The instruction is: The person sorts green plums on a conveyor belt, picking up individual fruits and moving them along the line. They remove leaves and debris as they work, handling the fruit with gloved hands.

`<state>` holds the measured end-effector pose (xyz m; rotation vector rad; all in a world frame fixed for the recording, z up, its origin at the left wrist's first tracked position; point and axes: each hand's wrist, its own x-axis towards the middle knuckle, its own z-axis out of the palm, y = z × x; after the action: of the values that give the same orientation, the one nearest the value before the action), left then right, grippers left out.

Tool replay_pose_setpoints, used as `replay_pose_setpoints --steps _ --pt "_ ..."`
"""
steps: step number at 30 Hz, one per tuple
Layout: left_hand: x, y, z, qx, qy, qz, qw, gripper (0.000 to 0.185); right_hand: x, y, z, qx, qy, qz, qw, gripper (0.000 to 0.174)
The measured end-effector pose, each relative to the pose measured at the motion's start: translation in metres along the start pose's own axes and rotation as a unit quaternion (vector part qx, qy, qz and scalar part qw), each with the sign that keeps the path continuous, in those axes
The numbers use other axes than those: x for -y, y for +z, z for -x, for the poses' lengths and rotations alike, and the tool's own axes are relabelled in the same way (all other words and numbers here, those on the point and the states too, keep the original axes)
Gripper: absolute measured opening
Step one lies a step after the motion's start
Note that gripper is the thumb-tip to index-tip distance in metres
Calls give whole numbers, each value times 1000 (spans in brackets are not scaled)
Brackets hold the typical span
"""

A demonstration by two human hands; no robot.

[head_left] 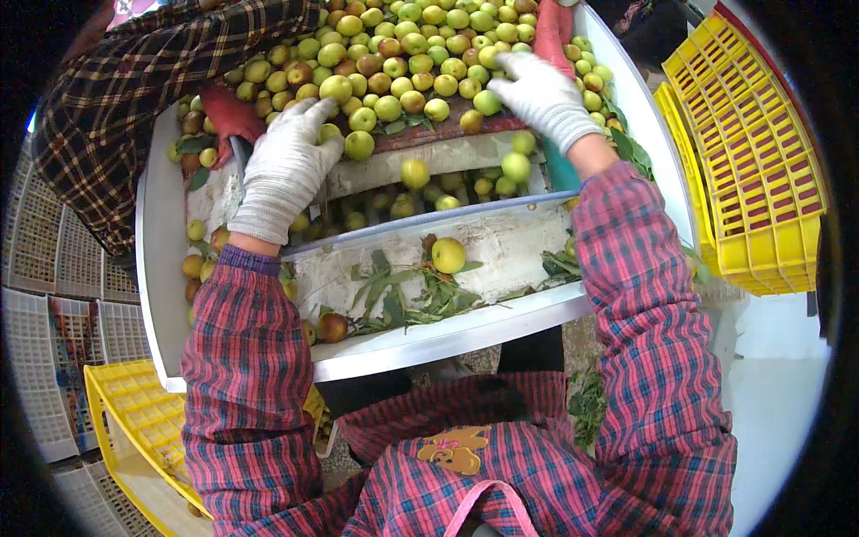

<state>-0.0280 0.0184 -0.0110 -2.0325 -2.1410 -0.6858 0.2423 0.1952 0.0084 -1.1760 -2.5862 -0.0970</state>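
Both my hands wear white knit gloves over a heap of green and reddish jujube-like fruits point(413, 67). My left hand point(288, 158) lies palm down at the heap's front left edge, its fingers bent over fruit; whether it grips one is hidden. My right hand point(537, 94) is slightly blurred and reaches over the front right of the heap, fingers against fruits; its hold cannot be made out. Between the hands, a yellow-green fruit point(415, 173) is at the opening below a pale ledge point(429, 158). More fruits lie inside the opening.
The white-walled sorting tray point(449, 335) has a front trough with green leaves point(396, 295) and a few fruits. Across from me, a co-worker's red-gloved hands point(231, 121) rest at both sides of the heap. Yellow plastic crates point(758, 168) stand right, another yellow crate point(141, 416) lower left, beside white crates point(60, 362).
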Motion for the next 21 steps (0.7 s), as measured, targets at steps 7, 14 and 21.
replay_pose_setpoints --steps 7,14,21 --pt "-32 -12 18 178 56 -44 981 56 37 12 8 151 -28 -57 987 63" --pt "-23 -17 9 120 -93 95 984 32 1 3 -13 91 20 -175 980 44" --pt "-26 -9 -9 13 -139 -59 988 53 21 9 2 120 49 -78 989 65"
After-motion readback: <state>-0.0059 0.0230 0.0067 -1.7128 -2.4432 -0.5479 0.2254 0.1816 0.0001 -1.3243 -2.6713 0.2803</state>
